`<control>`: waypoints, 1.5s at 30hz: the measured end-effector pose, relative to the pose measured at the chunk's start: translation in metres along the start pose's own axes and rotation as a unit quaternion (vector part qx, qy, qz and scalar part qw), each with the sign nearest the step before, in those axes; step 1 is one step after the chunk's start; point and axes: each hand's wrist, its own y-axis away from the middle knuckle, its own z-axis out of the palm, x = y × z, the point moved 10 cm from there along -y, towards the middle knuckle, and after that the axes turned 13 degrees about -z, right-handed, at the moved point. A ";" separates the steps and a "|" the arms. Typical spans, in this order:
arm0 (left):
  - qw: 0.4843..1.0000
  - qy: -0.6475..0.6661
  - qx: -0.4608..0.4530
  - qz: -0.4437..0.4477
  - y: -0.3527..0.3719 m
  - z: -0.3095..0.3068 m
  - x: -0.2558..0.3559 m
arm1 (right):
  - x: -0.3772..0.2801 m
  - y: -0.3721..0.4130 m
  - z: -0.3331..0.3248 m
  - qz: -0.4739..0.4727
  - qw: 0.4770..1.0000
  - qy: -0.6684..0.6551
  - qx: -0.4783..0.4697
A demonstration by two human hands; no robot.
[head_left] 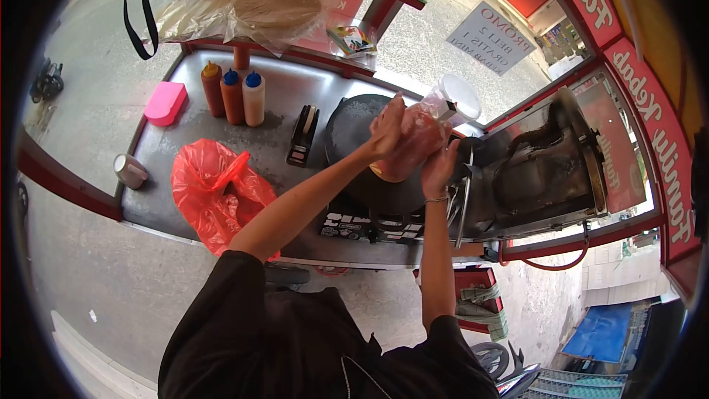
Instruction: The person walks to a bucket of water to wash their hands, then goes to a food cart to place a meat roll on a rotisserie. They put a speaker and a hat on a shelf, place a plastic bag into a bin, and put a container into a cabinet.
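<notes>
Between my two hands is a clear plastic bag with reddish contents whose kind I cannot make out. My left hand presses on the bag's left side, fingers together and pointing away from me. From the right, my right hand grips it, with a bracelet at the wrist; some of its fingers are hidden. Below the bag sits a round black griddle on a stove. A tub with a white lid stands just behind the bag.
A red plastic bag lies left of my forearm. Sauce bottles, a pink box, a metal cup and a black holder stand on the counter. A blackened metal grill unit is at right, an overhead shelf at the back.
</notes>
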 end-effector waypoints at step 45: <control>0.993 -0.002 -0.102 0.066 0.015 0.011 0.019 | 0.026 -0.038 -0.047 0.014 0.990 0.044 0.135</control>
